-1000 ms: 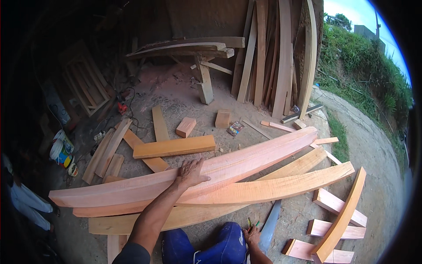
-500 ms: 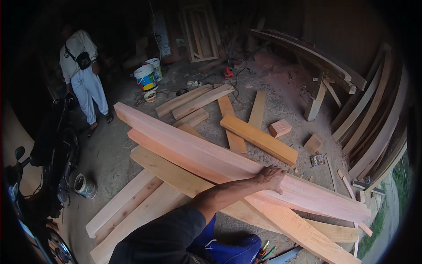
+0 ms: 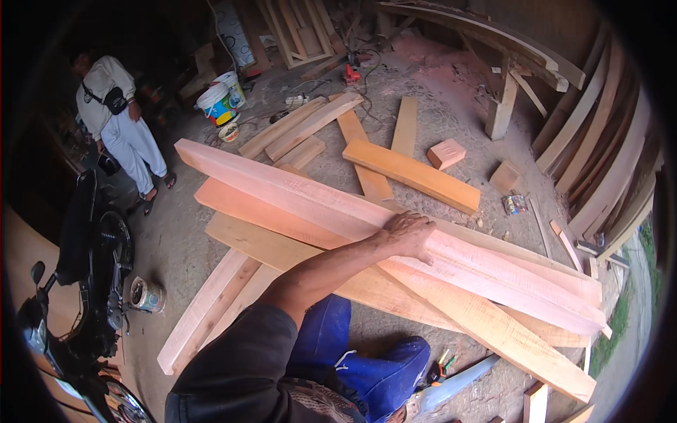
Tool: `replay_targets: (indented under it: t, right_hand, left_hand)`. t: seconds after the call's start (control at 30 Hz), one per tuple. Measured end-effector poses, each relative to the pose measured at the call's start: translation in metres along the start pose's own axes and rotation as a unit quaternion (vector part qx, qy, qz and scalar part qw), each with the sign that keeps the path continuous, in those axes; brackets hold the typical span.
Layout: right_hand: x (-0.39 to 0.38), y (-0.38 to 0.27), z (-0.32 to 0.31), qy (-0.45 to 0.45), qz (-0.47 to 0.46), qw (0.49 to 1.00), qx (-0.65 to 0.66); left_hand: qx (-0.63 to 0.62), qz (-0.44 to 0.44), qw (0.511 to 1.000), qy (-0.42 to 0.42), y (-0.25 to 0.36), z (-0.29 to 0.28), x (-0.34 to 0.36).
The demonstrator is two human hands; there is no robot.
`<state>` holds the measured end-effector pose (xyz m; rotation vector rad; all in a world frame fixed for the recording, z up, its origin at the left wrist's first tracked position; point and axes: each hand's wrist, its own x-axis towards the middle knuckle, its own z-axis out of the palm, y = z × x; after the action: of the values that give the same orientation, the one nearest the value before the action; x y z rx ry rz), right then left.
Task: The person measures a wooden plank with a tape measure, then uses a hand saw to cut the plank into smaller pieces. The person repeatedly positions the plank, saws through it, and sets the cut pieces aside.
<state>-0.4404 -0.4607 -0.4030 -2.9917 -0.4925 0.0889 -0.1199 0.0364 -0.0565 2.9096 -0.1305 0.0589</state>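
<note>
A long pinkish wooden beam [image 3: 282, 185] lies slantwise on other timber in front of me. My left hand [image 3: 411, 235] rests over its top near the middle, fingers bent over the far side and thumb toward me. Beneath and beside this beam is an orange-pink plank [image 3: 264, 220]. Along its far right side runs another pale board [image 3: 543, 266]. A yellowish plank [image 3: 243, 236] and a light plank [image 3: 493, 326] cross under it. By my knee lies a handsaw [image 3: 462, 384] with a bluish blade. My right hand cannot be made out.
A motorcycle [image 3: 77, 282] stands at left, with a bucket [image 3: 147, 295] beside it. Another person [image 3: 116, 113] stands at far left. Loose planks, an orange beam [image 3: 412, 176] and a wooden block [image 3: 446, 153] lie beyond. A bench [image 3: 497, 106] and leaning boards [image 3: 613, 155] are at right.
The view has tipped downward, showing more of my legs and the saw. My left hand stays on the beam. At the beam's right end, the board behind it now shows more distinctly.
</note>
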Motion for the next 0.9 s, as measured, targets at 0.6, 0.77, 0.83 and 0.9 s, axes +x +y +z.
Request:
replay_targets:
  t: [0.6,0.77,0.83,0.9]
  right_hand:
    - [-0.022,-0.025,-0.154,-0.023,0.151,0.968,0.2]
    - [-0.046,-0.08,-0.234,0.273,0.159,0.906,0.281]
    - [-0.044,-0.103,-0.255,0.305,0.182,0.88,0.314]
    - [-0.038,-0.123,-0.273,0.331,0.19,0.864,0.329]
  left_hand:
    - [-0.013,-0.05,0.998,-0.025,0.057,0.003,0.01]
    - [-0.024,-0.065,0.997,-0.027,0.057,0.001,0.011]
    - [-0.026,-0.07,0.997,-0.029,0.058,0.005,0.016]
    - [-0.008,-0.065,0.998,-0.025,0.061,0.009,0.02]
